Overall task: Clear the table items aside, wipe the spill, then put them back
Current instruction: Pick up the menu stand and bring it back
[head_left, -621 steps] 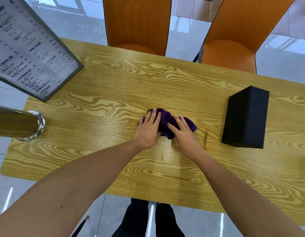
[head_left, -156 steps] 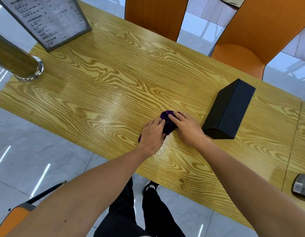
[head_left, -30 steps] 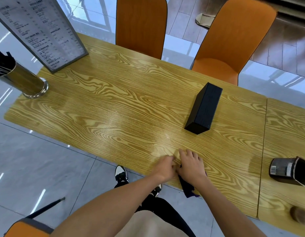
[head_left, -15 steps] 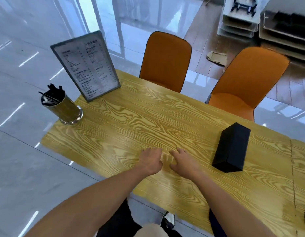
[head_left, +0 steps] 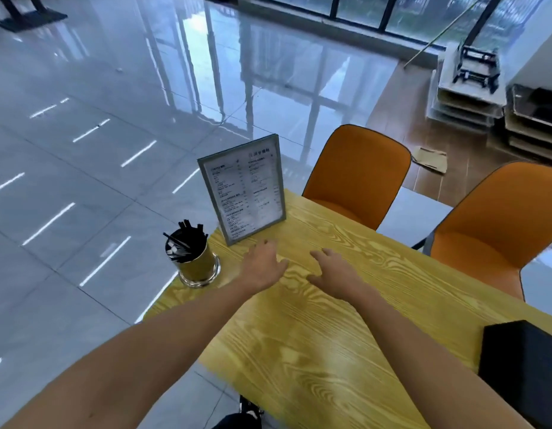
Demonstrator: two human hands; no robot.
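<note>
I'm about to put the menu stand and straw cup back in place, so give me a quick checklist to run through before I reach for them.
1. Left hand free: ok, open, nothing in its grip.
2. Right hand free: ok, open and empty.
3. Menu stand upright: ok, standing near the table's far corner.
4. Straw cup steady: not ok, it sits right at the table edge, so lift it rather than slide it.
5. Surface dry: cannot tell, the wood shows glare, no clear puddle.
6. Cloth put away: cannot tell, none in view.
7. Black box out of the way: ok, at the right, apart from both hands.
</note>
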